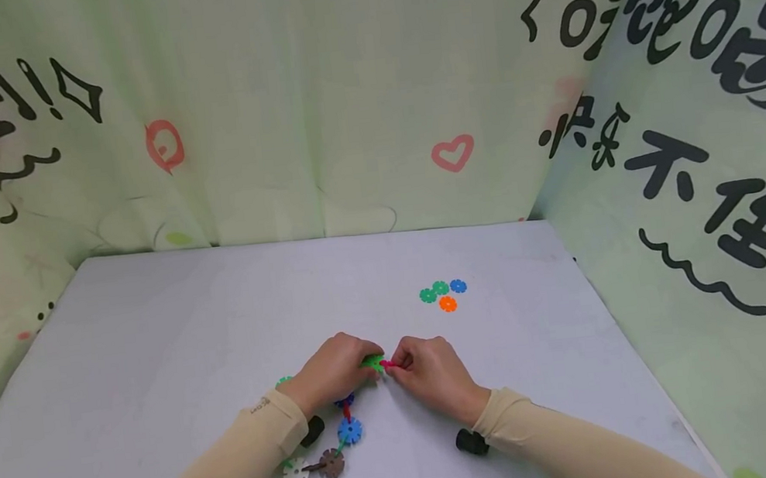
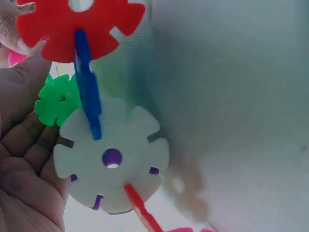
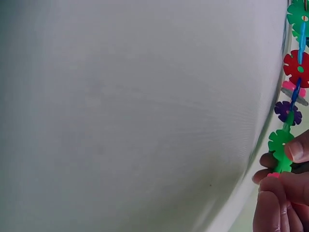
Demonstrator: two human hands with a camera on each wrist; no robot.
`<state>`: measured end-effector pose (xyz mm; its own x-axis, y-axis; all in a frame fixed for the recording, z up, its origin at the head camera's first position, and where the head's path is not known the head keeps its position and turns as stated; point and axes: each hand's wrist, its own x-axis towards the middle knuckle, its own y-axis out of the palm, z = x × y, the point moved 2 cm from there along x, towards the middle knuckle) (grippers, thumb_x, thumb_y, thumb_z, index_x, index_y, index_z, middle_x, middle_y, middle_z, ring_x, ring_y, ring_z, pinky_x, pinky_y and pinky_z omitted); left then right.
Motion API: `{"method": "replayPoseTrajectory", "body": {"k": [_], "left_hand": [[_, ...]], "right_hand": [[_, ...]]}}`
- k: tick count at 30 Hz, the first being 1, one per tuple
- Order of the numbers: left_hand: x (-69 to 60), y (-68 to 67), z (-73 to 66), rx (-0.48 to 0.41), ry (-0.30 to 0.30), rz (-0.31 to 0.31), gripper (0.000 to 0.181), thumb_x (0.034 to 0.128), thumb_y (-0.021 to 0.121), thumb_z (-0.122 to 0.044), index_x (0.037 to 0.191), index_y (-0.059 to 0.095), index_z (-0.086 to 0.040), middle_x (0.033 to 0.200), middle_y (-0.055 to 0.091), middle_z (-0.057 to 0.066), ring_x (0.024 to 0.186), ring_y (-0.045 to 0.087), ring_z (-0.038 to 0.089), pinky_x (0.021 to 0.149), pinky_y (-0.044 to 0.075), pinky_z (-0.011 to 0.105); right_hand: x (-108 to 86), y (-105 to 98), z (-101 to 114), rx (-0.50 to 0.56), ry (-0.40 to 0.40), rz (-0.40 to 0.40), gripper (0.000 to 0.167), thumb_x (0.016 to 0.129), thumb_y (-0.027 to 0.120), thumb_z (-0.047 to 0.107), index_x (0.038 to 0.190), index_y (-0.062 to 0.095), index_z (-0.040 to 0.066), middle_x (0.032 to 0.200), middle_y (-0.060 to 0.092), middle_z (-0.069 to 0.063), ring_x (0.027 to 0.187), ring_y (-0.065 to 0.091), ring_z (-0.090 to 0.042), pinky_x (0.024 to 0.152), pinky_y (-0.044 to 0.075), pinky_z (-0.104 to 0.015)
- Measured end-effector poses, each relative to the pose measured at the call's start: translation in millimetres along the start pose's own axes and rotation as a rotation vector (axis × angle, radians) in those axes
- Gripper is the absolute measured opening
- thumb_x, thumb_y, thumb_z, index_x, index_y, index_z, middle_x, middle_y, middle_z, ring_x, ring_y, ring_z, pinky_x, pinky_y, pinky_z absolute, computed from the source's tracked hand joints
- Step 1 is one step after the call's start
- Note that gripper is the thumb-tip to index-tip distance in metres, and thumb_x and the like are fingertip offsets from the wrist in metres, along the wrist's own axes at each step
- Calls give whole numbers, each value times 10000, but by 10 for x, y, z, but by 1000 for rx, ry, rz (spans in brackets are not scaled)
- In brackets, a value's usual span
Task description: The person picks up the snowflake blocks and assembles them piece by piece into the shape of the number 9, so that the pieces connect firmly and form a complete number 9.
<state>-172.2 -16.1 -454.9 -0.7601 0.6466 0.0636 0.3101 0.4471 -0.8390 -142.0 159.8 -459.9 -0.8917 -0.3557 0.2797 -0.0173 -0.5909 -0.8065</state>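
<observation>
Near the table's middle, my left hand (image 1: 332, 369) pinches a bright green notched plastic disc (image 1: 373, 361) between thumb and fingers. My right hand (image 1: 436, 377) pinches a pink disc (image 1: 387, 363) at the green disc's edge; fingers hide most of it, so how far the notches interlock is unclear. The green disc belongs to a chain of slotted discs running back under the left wrist. A blue disc (image 1: 350, 431), a brown disc (image 1: 332, 464) and a white disc (image 1: 295, 473) show there. The left wrist view has a red disc (image 2: 53, 36) and a white disc (image 2: 84, 154) close up.
Several loose discs lie beyond the hands: two green, a blue disc (image 1: 458, 286) and an orange disc (image 1: 448, 304). The white table (image 1: 155, 333) is bordered by printed curtains (image 1: 315, 121) at the back and sides. A black wrist device (image 1: 472, 441) sits under the right sleeve.
</observation>
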Motion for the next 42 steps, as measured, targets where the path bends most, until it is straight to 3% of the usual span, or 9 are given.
{"method": "replayPoseTrajectory", "body": {"k": [8, 15, 21, 28, 35, 42], "left_hand": [[-12, 22, 34, 15, -8, 9, 284, 841, 815, -132, 1106, 742, -64, 1047, 718, 6, 946, 643, 151, 855, 524, 339], [-40, 9, 70, 73, -24, 13, 282, 818, 832, -167, 1080, 753, -101, 1042, 719, -7, 978, 650, 181, 851, 525, 368], [-58, -7, 85, 66, -25, 17, 297, 813, 835, -179, 1090, 748, -117, 1049, 717, -12, 1000, 644, 194, 870, 517, 384], [-92, -37, 100, 37, -36, 18, 295, 810, 830, -169, 1090, 748, -136, 1052, 712, -18, 996, 633, 190, 879, 510, 392], [-106, -40, 102, 26, -29, 21, 280, 815, 822, -170, 1085, 750, -143, 1055, 711, -14, 1009, 631, 205, 885, 507, 403], [-128, -37, 116, 18, -27, 24, 274, 815, 817, -159, 1082, 753, -149, 1058, 710, -16, 1019, 631, 209, 884, 505, 402]], "right_hand": [[-20, 18, -46, 61, 14, 97, 166, 822, 829, 107, 835, 667, 145, 736, 667, 93, 652, 609, 9, 627, 523, -200], [-49, -7, -78, 41, 50, 189, 179, 821, 829, 136, 879, 660, 148, 743, 629, 119, 661, 582, -7, 642, 519, -212], [-54, -47, -139, 30, 44, 229, 161, 827, 809, 117, 885, 662, 150, 754, 618, 129, 678, 583, -19, 651, 522, -217], [-68, -135, -244, 43, 98, 280, 154, 843, 803, 142, 892, 663, 182, 770, 618, 148, 710, 593, -28, 680, 525, -229], [-20, -286, -369, 36, 164, 277, 152, 839, 807, 142, 903, 674, 177, 780, 625, 131, 730, 600, -55, 695, 530, -243], [160, -543, -787, 7, 275, 224, 152, 837, 797, 94, 945, 691, 111, 848, 651, 58, 796, 617, -119, 757, 535, -292]]}}
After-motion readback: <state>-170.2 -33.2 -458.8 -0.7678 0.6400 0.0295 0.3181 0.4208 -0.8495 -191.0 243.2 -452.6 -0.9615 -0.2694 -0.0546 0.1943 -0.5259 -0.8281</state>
